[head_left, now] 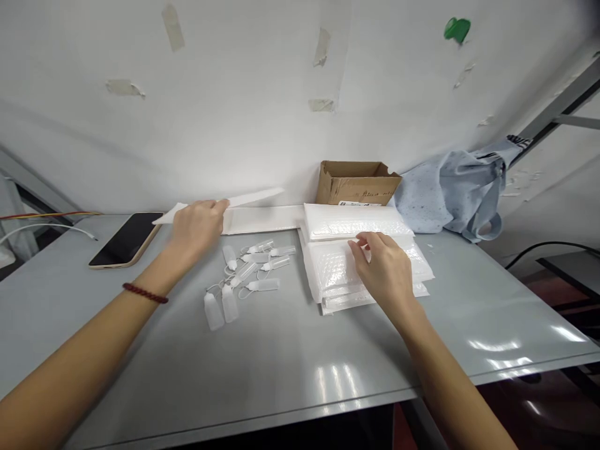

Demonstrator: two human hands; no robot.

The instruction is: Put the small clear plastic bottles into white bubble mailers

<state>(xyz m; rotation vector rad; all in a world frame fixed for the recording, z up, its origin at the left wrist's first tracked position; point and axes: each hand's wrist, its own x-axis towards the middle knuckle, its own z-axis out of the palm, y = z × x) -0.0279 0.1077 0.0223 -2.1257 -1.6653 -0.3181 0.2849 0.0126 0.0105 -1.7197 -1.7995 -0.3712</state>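
My left hand [199,225] is closed around a flat white mailer [255,197], tilted and seen almost edge-on, above the back of the table. Under it, another white mailer [267,219] lies along the wall. Over a stack of white bubble mailers [335,269], my right hand [384,265] has its fingers loosely curled, thumb and index finger slightly apart. Its fingertips are at the lower edge of the top flap; whether they touch it I cannot tell. Between my hands lie several small translucent squeeze bottles [229,303] with looped cap straps.
A phone [125,240] lies at the left beside cables [51,226]. Behind the mailers stands an open cardboard box [359,187]. Light blue cloth [445,194] rests at the back right against the wall. The grey table's front edge [281,417] runs below my arms.
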